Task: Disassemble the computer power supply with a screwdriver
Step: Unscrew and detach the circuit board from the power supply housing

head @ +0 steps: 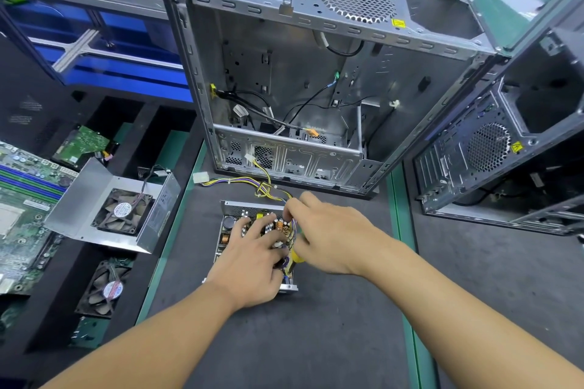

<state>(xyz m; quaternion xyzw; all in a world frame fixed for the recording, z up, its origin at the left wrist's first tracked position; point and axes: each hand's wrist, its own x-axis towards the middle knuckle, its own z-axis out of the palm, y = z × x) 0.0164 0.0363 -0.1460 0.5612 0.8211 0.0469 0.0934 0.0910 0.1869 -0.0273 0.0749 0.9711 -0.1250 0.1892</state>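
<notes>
Power supply (229,232), lid off, lower centre: left hand (252,262) spread on its board, right hand (331,237) gripping yellow-handled screwdriver (297,257).

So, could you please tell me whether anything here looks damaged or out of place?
Yes: the large opening in the rear corner of the computer case has a ragged, uneven edge, as if torn. The removed cover with its dusty fan lies tilted across the foam tray.
</notes>
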